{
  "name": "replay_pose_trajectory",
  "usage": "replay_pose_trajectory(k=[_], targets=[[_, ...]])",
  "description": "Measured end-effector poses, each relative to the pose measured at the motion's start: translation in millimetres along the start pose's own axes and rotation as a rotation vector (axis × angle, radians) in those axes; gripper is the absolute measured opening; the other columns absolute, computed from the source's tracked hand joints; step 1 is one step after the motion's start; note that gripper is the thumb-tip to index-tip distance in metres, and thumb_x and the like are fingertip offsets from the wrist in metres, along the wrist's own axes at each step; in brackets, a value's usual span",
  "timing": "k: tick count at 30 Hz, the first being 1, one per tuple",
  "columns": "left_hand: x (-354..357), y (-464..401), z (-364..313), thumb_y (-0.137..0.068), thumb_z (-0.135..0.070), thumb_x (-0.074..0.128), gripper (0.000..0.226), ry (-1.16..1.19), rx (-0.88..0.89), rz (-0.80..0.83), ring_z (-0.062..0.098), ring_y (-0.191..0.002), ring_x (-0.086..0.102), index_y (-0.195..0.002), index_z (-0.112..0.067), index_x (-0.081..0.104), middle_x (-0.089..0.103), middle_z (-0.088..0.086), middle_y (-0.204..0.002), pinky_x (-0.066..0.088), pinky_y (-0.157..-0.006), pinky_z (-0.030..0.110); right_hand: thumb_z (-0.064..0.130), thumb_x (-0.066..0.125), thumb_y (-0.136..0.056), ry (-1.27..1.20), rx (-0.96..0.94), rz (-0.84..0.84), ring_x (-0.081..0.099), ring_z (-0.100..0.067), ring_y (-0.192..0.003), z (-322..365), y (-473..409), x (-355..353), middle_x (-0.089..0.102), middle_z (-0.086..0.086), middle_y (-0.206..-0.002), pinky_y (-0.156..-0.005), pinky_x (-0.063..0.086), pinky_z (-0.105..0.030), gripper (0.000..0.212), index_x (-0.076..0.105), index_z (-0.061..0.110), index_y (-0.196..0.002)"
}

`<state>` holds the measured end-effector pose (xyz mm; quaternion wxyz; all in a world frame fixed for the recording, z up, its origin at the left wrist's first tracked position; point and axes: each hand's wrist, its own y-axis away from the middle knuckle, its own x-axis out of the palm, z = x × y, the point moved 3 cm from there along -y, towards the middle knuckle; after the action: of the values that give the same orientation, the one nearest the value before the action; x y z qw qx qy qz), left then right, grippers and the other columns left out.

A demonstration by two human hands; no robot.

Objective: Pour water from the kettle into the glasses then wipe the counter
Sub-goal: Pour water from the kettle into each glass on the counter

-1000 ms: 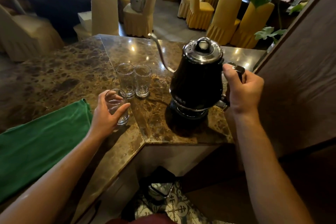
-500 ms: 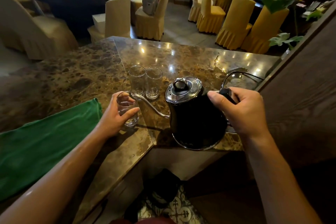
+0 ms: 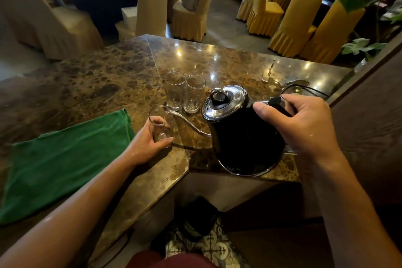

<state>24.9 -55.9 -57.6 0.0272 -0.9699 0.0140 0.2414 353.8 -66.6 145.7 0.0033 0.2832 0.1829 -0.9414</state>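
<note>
The right hand (image 3: 304, 128) is clenched on the handle of the black gooseneck kettle with a chrome lid (image 3: 241, 135), held tilted over the near edge of the brown marble bench (image 3: 113, 76). Its thin spout reaches the rim of a clear glass tumbler (image 3: 160, 125), which the left hand (image 3: 148, 143) grasps close to the bench's near corner. Two more clear glasses (image 3: 185, 93) stand touching just behind. A green cloth (image 3: 65, 156) lies to the left; the far bench is open.
</note>
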Motion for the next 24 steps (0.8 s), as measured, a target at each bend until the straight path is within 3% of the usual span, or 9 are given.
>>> replay_pose_trajectory(k=[6, 11, 17, 21, 24], targets=[[-6, 0, -3, -0.074, -0.046, 0.085, 0.062, 0.007, -0.004, -0.006, 0.013, -0.097, 0.07, -0.12, -0.022, 0.052, 0.069, -0.003, -0.11, 0.055, -0.096, 0.046, 0.043, 0.083, -0.086, 0.091, -0.062, 0.042, 0.05, -0.018, -0.046, 11, -4, 1, 0.052, 0.0, -0.049, -0.042, 0.038, -0.037, 0.052, 0.057, 0.009, -0.056], [-12, -2, -23, -0.07, -0.026, 0.09, 0.08, 0.102, 0.064, -0.099, 0.008, -0.12, 0.064, -0.138, -0.023, 0.05, 0.065, -0.008, -0.123, 0.056, -0.097, 0.029, 0.057, 0.073, -0.082, 0.11, -0.075, 0.044, 0.055, -0.02, -0.05, 19, -5, 1, 0.056, -0.002, -0.052, -0.044, 0.041, -0.036, 0.053, 0.06, 0.011, -0.058], [-11, -2, -26, -0.074, -0.025, 0.086, 0.065, 0.124, 0.072, -0.108, 0.014, -0.114, 0.067, -0.129, -0.02, 0.051, 0.067, -0.011, -0.116, 0.054, -0.103, 0.043, 0.056, 0.075, -0.084, 0.171, -0.094, 0.05, 0.057, -0.028, -0.054, 27, -2, 2, 0.058, -0.01, -0.055, -0.047, 0.043, -0.045, 0.056, 0.06, 0.007, -0.06], [-10, -3, -23, -0.078, -0.015, 0.086, 0.063, 0.133, 0.072, -0.103, 0.016, -0.116, 0.067, -0.129, -0.024, 0.05, 0.067, -0.01, -0.116, 0.052, -0.106, 0.045, 0.044, 0.081, -0.087, 0.181, -0.107, 0.037, 0.047, -0.022, -0.049, 32, 0, 3, 0.05, -0.006, -0.051, -0.043, 0.035, -0.034, 0.055, 0.054, 0.006, -0.056], [-10, -4, -23, -0.078, -0.014, 0.086, 0.062, 0.125, 0.074, -0.105, 0.013, -0.116, 0.066, -0.126, -0.03, 0.05, 0.066, -0.013, -0.116, 0.053, -0.105, 0.035, 0.044, 0.081, -0.087, 0.193, -0.115, 0.031, 0.044, -0.015, -0.047, 35, 2, 5, 0.048, -0.002, -0.049, -0.043, 0.033, -0.029, 0.054, 0.054, 0.01, -0.055]])
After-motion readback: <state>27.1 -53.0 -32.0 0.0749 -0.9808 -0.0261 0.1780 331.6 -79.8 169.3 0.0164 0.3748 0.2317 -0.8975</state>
